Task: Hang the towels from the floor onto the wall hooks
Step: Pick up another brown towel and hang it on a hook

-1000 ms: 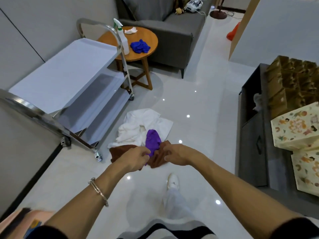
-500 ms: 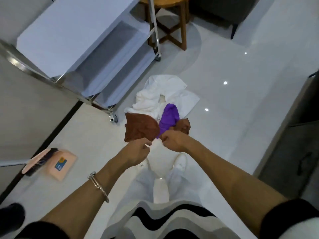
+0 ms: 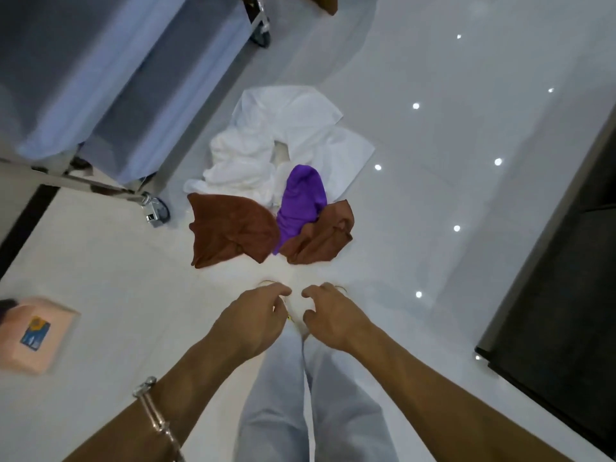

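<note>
A heap of towels lies on the glossy white floor ahead of my feet. A white towel (image 3: 266,141) is spread at the back, and a purple towel (image 3: 301,201) lies over its front edge. A brown towel (image 3: 230,228) lies flat to the left of the purple one, and more brown cloth (image 3: 323,235) is bunched to its right. My left hand (image 3: 253,315) and my right hand (image 3: 330,315) hover side by side just short of the heap, fingers loosely curled and holding nothing. No wall hooks are in view.
A steel trolley with pale shelves (image 3: 110,78) stands at the upper left, one caster (image 3: 155,208) close to the brown towel. A pink dustpan (image 3: 33,335) lies on the floor at the left. A dark cabinet (image 3: 566,278) runs along the right.
Both hands pinched the brown cloth half a second ago; now they have let go and drawn back toward me. The brown cloth lies on the floor. My view has tilted further down.
</note>
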Demonstrator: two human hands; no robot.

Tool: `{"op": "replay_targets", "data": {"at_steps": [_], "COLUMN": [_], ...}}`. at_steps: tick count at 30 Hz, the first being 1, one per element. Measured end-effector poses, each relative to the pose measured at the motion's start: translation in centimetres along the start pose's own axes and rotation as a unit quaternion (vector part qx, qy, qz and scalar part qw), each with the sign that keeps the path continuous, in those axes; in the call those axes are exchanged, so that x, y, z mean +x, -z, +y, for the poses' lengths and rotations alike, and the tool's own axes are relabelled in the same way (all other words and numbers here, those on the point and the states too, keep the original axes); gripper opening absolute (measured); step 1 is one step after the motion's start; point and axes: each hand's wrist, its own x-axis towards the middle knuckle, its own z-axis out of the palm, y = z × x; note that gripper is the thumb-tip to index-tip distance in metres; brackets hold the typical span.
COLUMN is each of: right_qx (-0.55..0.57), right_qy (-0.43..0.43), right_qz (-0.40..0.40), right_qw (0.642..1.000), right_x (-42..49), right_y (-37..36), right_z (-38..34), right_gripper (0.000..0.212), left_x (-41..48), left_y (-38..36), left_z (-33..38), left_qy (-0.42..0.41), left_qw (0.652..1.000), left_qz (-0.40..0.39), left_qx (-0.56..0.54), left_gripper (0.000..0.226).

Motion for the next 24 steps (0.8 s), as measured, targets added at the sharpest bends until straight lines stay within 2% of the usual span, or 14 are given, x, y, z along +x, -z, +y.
{"op": "replay_targets", "data": {"at_steps": [7,15,19,24], "right_qx": [0.010,-0.015,-0.014,0.001], "right_qy": [-0.055,-0.090,-0.130,-0.135], "right_qz": [0.018,0.008,0.025,0.059], "right_qw": [0.998,0.996,0.991,0.989], "right_x": [10.7,18.6,22.7,28.3], "right_y": [-2.4,-4.9,-5.3,-5.1], "right_z": [5.8,11.9,15.3,17.1], "right_gripper": [0.045,0.046,0.043,0.045], "left_x": [11.5,20.5,24.4,29.7], "left_y": [-2.1,-7.8,-9.5,-11.2], "left_z": [-3.8,-10.5,-12.1,-13.3], "left_qy": [-0.033,-0.028,-0.042,-0.060], "left_qw": [0.999,0.999,0.998,0.997], "left_qz": [0.029,-0.020,-0.024,-0.020], "left_qx": [0.007,0.039,0.044,0.042], "left_gripper": [0.034,0.034,0.034,0.035]}}
